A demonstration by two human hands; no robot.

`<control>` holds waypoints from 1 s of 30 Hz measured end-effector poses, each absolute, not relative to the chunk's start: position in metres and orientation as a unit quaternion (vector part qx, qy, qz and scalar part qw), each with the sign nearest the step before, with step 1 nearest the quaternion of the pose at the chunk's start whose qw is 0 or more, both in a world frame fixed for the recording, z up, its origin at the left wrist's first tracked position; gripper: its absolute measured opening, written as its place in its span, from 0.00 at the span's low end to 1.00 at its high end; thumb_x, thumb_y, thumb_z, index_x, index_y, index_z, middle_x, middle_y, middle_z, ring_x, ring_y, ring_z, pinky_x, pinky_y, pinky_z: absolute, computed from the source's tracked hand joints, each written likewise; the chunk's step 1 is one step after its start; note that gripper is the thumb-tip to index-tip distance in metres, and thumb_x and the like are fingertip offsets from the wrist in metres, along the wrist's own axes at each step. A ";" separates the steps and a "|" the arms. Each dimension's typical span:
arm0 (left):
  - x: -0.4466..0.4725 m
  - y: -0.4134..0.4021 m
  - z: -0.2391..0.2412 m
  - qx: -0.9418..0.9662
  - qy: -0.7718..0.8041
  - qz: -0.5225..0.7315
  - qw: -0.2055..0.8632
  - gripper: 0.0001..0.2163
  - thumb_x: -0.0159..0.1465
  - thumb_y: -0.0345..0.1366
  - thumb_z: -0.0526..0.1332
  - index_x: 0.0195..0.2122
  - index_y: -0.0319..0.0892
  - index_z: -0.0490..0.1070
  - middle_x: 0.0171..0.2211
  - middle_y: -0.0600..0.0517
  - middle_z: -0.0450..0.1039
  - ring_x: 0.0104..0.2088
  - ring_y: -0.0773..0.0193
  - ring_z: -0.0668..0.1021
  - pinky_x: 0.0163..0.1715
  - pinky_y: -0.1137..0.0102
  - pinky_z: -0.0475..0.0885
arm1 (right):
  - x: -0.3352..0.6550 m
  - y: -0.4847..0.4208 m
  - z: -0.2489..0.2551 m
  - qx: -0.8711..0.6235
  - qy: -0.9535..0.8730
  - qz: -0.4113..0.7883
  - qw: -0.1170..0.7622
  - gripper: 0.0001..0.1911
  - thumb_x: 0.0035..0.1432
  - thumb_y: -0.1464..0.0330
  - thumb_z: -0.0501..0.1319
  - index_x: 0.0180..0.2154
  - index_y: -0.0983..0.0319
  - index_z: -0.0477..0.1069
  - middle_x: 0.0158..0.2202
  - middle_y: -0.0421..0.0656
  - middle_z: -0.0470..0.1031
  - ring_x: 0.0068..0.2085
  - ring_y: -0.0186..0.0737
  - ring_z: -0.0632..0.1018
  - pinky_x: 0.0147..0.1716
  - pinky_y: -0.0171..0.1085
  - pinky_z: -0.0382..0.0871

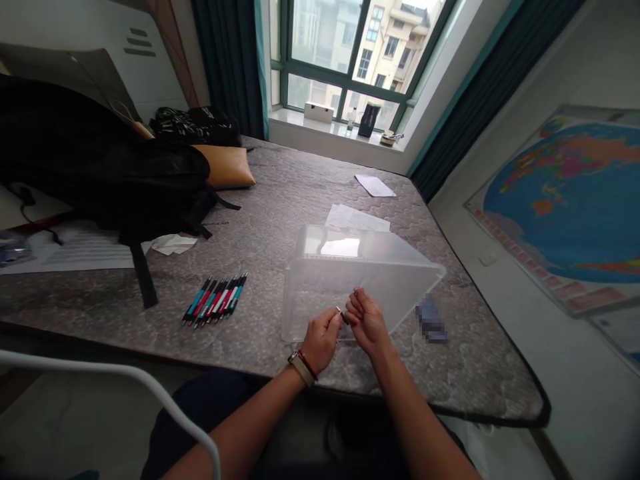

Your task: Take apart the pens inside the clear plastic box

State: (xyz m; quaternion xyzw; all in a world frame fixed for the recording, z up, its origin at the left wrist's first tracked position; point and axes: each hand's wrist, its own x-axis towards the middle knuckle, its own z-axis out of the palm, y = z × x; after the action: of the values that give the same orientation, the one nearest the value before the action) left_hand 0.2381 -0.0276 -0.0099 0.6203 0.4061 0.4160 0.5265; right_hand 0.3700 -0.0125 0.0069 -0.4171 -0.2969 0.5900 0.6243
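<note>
My left hand (321, 340) is closed, thumb and fingers pinching a small dark pen part (343, 316) with a light, shiny end. It spans the narrow gap between my hands, close to the right fingers. My right hand (369, 321) is closed too, and a tiny shiny bit shows at its fingertips, too small to name. Both hands are in front of a clear plastic bin (295, 293) lying on its side, its open mouth facing me. Off to the left, several click pens (215, 300) with teal, red, white and black barrels lie side by side in a slanted row.
A black backpack (110, 167) and a tan pouch (227, 167) occupy the left of the table (280, 180). Paper sheets (357, 217) lie behind the bin, with a blurred dark item (431, 320) to its right. A white curved bar (115, 370) crosses at lower left.
</note>
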 end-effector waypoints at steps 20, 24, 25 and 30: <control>0.248 -0.032 -0.026 0.612 0.406 0.391 0.554 0.16 0.69 0.43 0.48 0.26 0.42 0.61 0.18 0.58 0.58 0.21 0.69 0.62 0.24 0.72 0.56 | 0.362 -0.020 0.013 -0.297 -0.184 0.662 0.664 0.14 0.57 0.64 0.68 0.28 0.61 0.63 0.20 0.30 0.45 0.20 0.27 0.48 0.15 0.24 0.48; 0.247 -0.033 -0.028 0.603 0.408 0.393 0.562 0.16 0.69 0.44 0.48 0.26 0.42 0.61 0.18 0.58 0.57 0.21 0.69 0.61 0.23 0.72 0.56 | 0.361 -0.020 0.011 -0.302 -0.192 0.656 0.665 0.14 0.58 0.63 0.67 0.29 0.61 0.64 0.20 0.30 0.45 0.20 0.28 0.48 0.15 0.24 0.47; 0.247 -0.032 -0.027 0.602 0.407 0.394 0.563 0.16 0.69 0.44 0.48 0.26 0.42 0.61 0.18 0.58 0.57 0.21 0.69 0.61 0.23 0.72 0.56 | 0.361 -0.020 0.011 -0.303 -0.192 0.654 0.666 0.14 0.58 0.63 0.67 0.30 0.61 0.64 0.20 0.30 0.45 0.20 0.28 0.48 0.15 0.25 0.48; 0.246 -0.032 -0.023 0.607 0.402 0.396 0.560 0.16 0.68 0.44 0.49 0.25 0.42 0.61 0.19 0.58 0.58 0.21 0.69 0.62 0.23 0.72 0.56 | 0.360 -0.021 0.010 -0.310 -0.194 0.648 0.668 0.14 0.58 0.63 0.67 0.30 0.61 0.64 0.20 0.29 0.46 0.20 0.27 0.48 0.15 0.24 0.48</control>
State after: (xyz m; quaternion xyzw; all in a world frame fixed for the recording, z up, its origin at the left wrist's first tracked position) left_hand 0.2456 -0.0316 -0.0229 0.6071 0.4015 0.3957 0.5600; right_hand 0.3596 -0.0206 0.0097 -0.3102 -0.1938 0.6479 0.6682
